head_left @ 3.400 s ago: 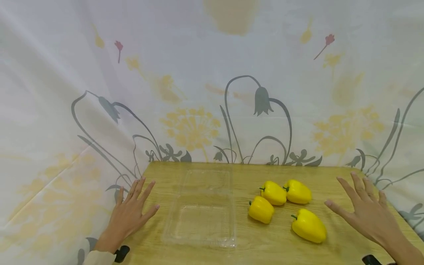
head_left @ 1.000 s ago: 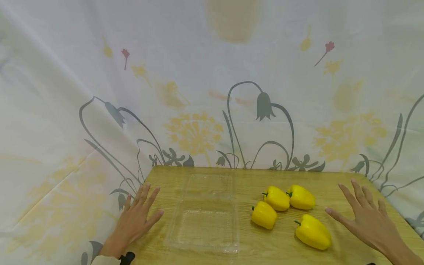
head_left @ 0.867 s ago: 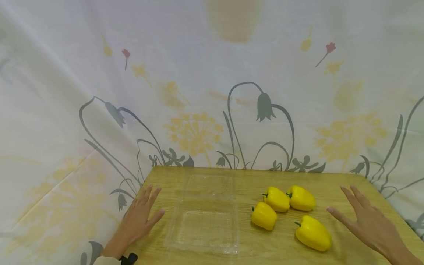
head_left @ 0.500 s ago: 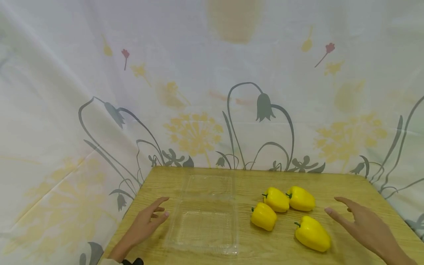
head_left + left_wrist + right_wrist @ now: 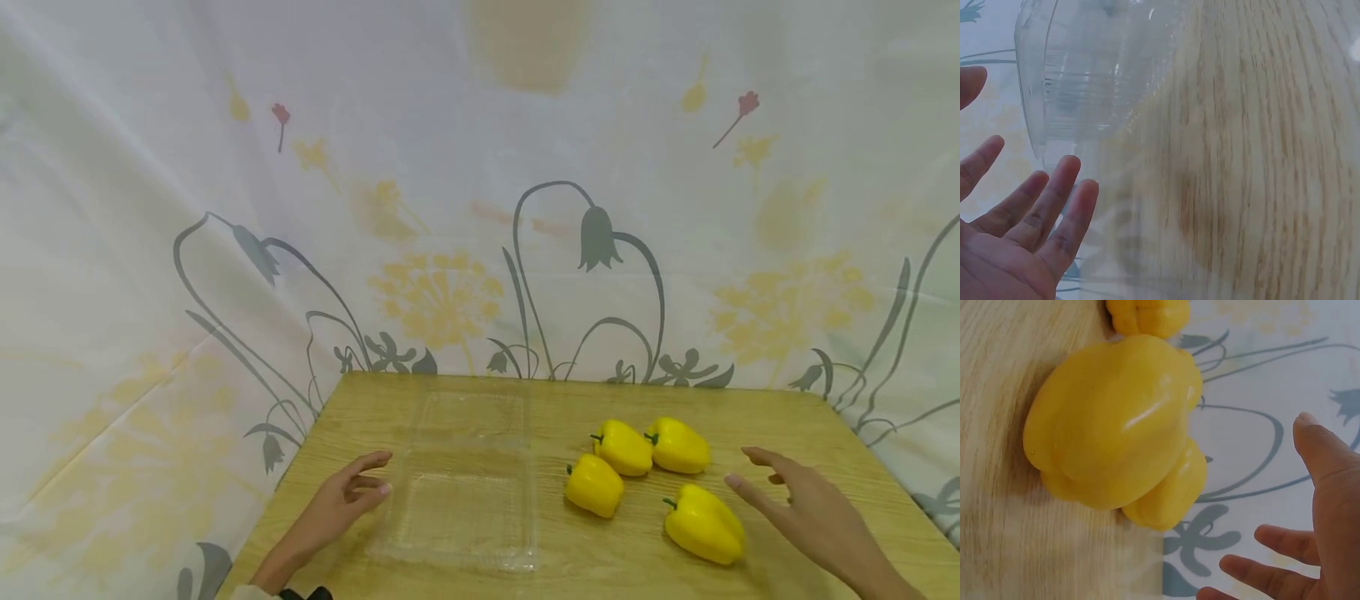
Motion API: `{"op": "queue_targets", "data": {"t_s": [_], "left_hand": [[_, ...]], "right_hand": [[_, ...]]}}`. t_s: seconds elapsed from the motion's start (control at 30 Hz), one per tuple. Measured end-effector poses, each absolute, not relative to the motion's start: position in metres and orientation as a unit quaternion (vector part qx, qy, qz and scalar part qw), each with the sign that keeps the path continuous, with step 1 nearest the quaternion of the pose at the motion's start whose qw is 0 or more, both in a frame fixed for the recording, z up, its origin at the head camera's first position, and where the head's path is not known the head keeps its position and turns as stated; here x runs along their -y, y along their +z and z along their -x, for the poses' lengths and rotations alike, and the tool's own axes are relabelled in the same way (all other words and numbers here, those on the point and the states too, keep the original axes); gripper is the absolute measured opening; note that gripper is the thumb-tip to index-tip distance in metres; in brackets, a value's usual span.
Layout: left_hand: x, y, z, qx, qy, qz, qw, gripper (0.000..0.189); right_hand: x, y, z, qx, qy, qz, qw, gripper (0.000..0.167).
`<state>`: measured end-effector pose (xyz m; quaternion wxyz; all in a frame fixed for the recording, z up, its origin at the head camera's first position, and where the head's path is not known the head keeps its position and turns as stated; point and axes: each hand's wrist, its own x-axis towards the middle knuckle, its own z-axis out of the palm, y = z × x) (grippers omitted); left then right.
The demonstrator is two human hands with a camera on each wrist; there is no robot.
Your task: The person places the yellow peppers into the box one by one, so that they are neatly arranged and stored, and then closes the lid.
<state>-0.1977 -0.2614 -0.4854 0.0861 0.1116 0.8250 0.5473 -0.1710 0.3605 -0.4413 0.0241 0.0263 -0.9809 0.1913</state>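
A clear plastic clamshell box (image 5: 461, 517) lies spread flat on the table, its lid half away from me. My left hand (image 5: 337, 504), fingers relaxed and holding nothing, is just left of the box; in the left wrist view the fingertips (image 5: 1079, 194) are close to the box wall (image 5: 1085, 94). Several yellow bell peppers sit right of the box. The nearest bell pepper (image 5: 703, 525) lies beside my right hand (image 5: 813, 517), whose thumb and fingers are spread apart and hold nothing. That bell pepper (image 5: 1113, 422) looms large in the right wrist view, with others behind it.
The other bell peppers group behind the nearest one: a front-left bell pepper (image 5: 594, 485), a middle bell pepper (image 5: 624, 448) and a back-right bell pepper (image 5: 678, 446). A floral-printed cloth (image 5: 450, 167) stands behind and beside the wooden table (image 5: 555, 542).
Both hands have turned from palms down to thumb-side up and moved inward, the left toward the box and the right toward the nearest bell pepper. The box and bell peppers stay put.
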Motion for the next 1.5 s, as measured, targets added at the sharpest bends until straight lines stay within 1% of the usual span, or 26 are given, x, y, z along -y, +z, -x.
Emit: {"op": "queue_targets", "data": {"t_s": [0.3,0.53,0.87,1.07,1.33,1.5], "left_hand": [[0.262,-0.49,0.194,-0.805,0.572,-0.121,0.104,0.06],[0.266,-0.494,0.194,-0.786,0.589,-0.137,0.129,0.062],[0.273,-0.502,0.197,-0.751,0.619,-0.167,0.16,0.064],[0.277,-0.506,0.195,-0.731,0.635,-0.165,0.189,0.064],[0.279,-0.507,0.196,-0.716,0.645,-0.166,0.209,0.068],[0.279,-0.508,0.196,-0.712,0.646,-0.166,0.219,0.07]], "right_hand": [[-0.359,-0.45,0.165,0.973,0.226,-0.039,0.029,0.074],[-0.357,-0.457,0.16,0.968,0.247,-0.039,0.019,0.07],[-0.352,-0.467,0.161,0.962,0.267,-0.06,0.014,0.068],[-0.346,-0.471,0.161,0.963,0.264,-0.06,0.01,0.074],[-0.341,-0.473,0.161,0.964,0.262,-0.049,-0.016,0.083],[-0.337,-0.477,0.16,0.966,0.254,-0.049,-0.009,0.089]]}}
